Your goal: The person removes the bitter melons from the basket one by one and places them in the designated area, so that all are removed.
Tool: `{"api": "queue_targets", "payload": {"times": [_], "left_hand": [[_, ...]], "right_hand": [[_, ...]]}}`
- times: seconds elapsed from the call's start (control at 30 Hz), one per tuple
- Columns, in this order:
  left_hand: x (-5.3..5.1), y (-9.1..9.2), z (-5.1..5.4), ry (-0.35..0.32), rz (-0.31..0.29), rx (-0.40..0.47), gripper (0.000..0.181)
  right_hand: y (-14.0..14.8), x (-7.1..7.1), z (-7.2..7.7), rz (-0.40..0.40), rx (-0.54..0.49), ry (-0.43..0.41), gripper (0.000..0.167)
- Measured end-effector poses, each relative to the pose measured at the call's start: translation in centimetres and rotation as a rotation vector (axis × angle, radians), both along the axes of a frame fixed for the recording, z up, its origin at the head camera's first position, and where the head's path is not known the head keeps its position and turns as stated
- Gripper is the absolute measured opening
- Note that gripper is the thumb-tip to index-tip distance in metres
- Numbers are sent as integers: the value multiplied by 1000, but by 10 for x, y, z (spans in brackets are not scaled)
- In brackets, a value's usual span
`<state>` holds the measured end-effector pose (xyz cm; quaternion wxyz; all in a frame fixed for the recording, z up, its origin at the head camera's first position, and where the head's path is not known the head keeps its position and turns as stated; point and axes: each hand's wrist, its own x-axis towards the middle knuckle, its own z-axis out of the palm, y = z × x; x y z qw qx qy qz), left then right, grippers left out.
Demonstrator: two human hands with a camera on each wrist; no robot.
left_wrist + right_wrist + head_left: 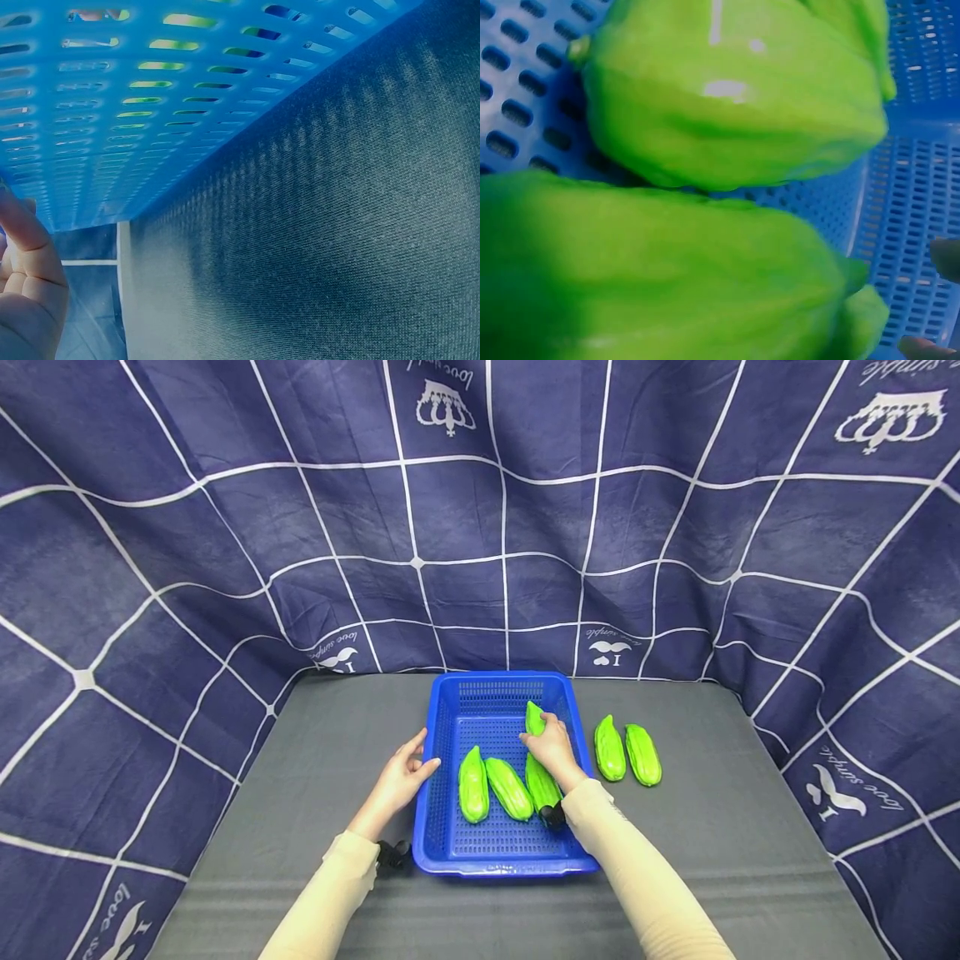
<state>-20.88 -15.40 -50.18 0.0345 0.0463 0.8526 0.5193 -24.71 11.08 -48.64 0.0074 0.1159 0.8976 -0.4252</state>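
Observation:
A blue plastic basket (510, 867) with slotted walls holds several bright green bitter melons, one (473, 787) at left and another (510, 789) beside it. My left hand (397, 777) touches the left rim, its thumb at the top edge and fingers along the outside. Inside the basket, my right hand (551, 745) is over a far bitter melon (534, 718), partly hidden by the hand. A nearer bitter melon (542, 787) lies below that wrist. In the right wrist view, fingertips (946, 259) show at the right edge, spread apart with basket wall visible between them.
Right of the basket, two more bitter melons, one (610, 748) next to the other (643, 755), lie on the dark grey tabletop (720, 827). A blue curtain (525, 518) with white grid lines hangs behind and at both sides.

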Motion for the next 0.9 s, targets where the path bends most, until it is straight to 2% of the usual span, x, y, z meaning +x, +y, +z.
{"api": "queue_targets", "payload": {"times": [0.13, 0.3, 0.63, 0.9], "left_hand": [[0, 0, -1, 3, 0, -5, 66], [0, 0, -2, -6, 8, -11, 66], [1, 0, -1, -5, 3, -13, 66], [1, 0, -1, 8, 9, -12, 66]], "right_hand": [[-3, -1, -5, 5, 58, -28, 69], [-7, -3, -10, -7, 102, -13, 70], [-7, -4, -13, 2, 190, -16, 63], [-7, -5, -15, -3, 234, 26, 60]]}}
